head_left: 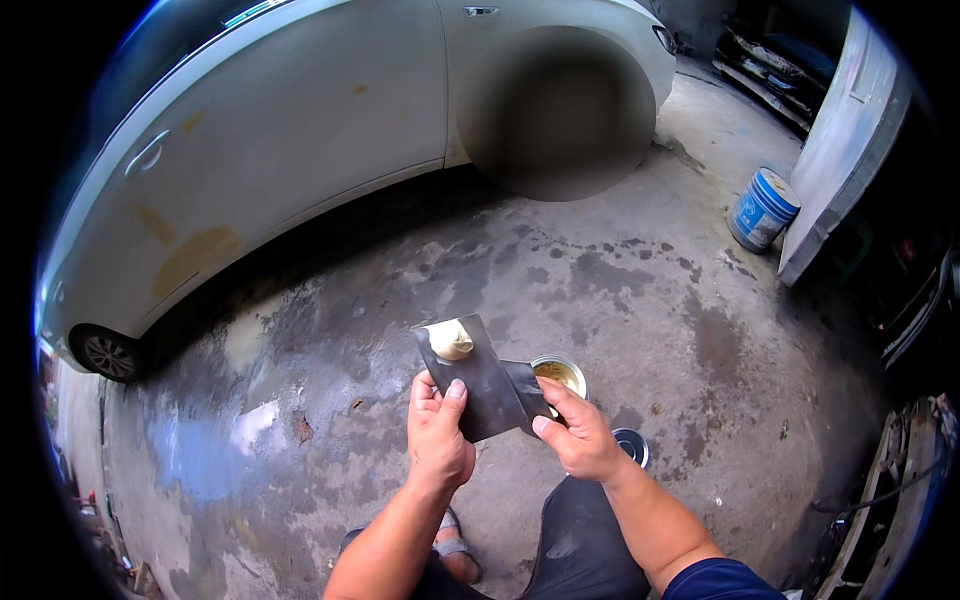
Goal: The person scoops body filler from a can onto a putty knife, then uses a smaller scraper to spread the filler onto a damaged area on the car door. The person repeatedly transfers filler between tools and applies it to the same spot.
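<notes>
A dark flat mixing plate is gripped in my left hand, thumb on top and fingers underneath. Near its far left corner sits a smooth dollop of cream-coloured putty. My right hand pinches a dark, thin spreader, whose edge meets or overlaps the right side of the plate. Just beyond the right hand stands an open round can with yellowish paste inside, partly covered by the fingers. A round dark lid lies on the floor beside my right wrist.
A pale car with yellowish patches on its side stretches across the far left; its front wheel area is blurred. At the right are a blue bucket, a white upright panel and a rack-like frame. The concrete floor is stained.
</notes>
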A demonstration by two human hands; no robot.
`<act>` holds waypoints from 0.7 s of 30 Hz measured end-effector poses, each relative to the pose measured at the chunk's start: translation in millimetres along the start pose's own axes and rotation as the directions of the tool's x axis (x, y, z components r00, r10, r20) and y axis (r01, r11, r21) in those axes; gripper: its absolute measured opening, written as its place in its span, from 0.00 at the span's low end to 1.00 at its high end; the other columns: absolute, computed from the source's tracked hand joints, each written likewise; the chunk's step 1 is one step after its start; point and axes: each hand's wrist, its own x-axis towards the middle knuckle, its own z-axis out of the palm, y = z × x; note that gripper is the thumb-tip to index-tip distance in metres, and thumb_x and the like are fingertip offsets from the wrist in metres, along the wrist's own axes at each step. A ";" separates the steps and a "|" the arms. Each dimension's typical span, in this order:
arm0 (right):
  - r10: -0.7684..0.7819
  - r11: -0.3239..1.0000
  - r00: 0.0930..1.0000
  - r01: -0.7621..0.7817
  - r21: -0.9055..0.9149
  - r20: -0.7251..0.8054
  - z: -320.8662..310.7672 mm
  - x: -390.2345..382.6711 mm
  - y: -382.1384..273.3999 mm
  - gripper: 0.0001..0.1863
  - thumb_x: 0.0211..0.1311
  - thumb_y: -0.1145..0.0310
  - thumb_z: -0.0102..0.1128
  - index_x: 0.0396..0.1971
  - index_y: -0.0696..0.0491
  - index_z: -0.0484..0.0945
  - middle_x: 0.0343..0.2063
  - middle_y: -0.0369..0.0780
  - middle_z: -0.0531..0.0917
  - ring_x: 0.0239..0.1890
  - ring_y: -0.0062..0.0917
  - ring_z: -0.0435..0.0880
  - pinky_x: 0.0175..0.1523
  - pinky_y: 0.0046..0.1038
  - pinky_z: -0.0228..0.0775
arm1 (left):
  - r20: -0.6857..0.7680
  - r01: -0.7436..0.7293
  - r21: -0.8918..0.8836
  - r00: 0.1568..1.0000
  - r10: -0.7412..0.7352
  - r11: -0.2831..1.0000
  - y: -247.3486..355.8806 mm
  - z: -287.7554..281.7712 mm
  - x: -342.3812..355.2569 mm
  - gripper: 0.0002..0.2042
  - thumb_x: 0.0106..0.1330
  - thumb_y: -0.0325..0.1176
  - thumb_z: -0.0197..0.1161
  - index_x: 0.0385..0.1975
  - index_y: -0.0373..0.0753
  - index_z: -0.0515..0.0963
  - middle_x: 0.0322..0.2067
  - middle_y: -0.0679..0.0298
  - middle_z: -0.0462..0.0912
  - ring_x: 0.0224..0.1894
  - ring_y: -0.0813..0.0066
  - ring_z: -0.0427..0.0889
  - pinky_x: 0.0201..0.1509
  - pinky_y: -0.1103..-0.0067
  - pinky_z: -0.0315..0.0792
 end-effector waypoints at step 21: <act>0.173 0.912 0.922 -0.282 -0.296 -0.346 -18.2 -6.2 7.3 0.21 0.56 0.79 0.47 0.52 0.60 0.73 0.38 0.45 0.84 0.40 0.25 0.82 0.49 0.24 0.70 | 0.034 0.061 -0.001 0.998 -0.061 0.998 26.6 -8.3 9.5 0.12 0.68 0.24 0.54 0.50 0.36 0.66 0.45 0.61 0.79 0.46 0.76 0.79 0.54 0.74 0.73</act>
